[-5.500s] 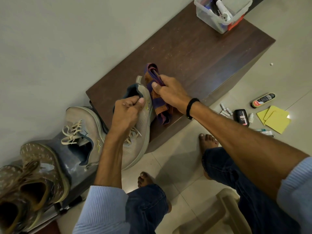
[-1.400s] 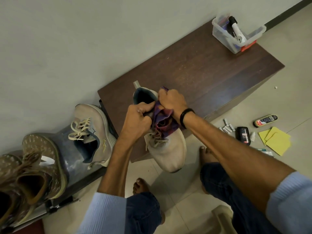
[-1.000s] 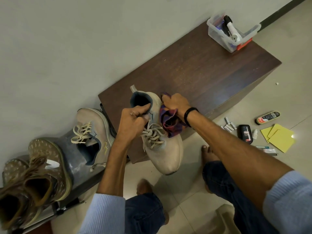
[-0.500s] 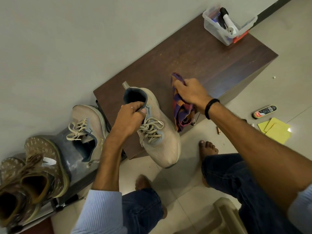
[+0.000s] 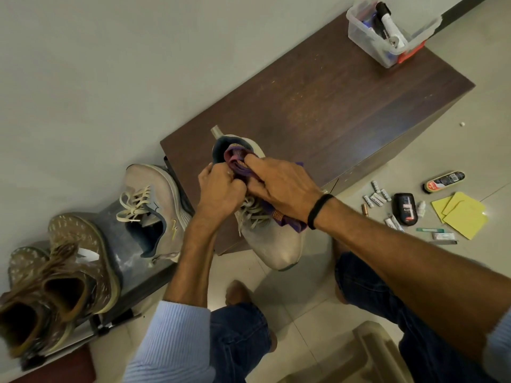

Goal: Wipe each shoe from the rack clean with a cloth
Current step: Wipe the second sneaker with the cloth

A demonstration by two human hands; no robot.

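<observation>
- Far left, at the rack's point(image 5: 130, 295) left end: two brown boots point(image 5: 55, 286) side by side, openings toward the camera.
- At the rack's right end, just beside the cabinet point(image 5: 331, 106): second shoe point(image 5: 154, 205), beige, laces up, untouched by either hand.
- Left hand point(image 5: 221, 192): fist-tight, fingers curled round the collar of the shoe point(image 5: 276, 244), gripping it at the inner side of the opening.
- Shoe: beige, held in the air at the cabinet's front left corner, heel and pull tab up over the cabinet top, toe down over the floor point(image 5: 304, 299); whether the heel touches the top, cannot tell.
- Cloth point(image 5: 240, 164): purple with orange stripes, bunched end stuffed into the shoe's heel opening, other end trailing over the laces under the right wrist.
- Right hand point(image 5: 282, 183): laid over the cloth, fingers lightly bent round it, index stretched toward the opening, pressing the cloth in; black band point(image 5: 319, 210) on the wrist.
- Bottom edge, right of centre: pale plastic stool point(image 5: 359, 352), partly in view.
- At the cabinet's far right corner: clear tub point(image 5: 387, 37) with markers and small items inside.
- On the floor right of the cabinet: loose batteries point(image 5: 377, 196), black can point(image 5: 406, 208), polish tin point(image 5: 443, 181), yellow sheets point(image 5: 461, 214).
</observation>
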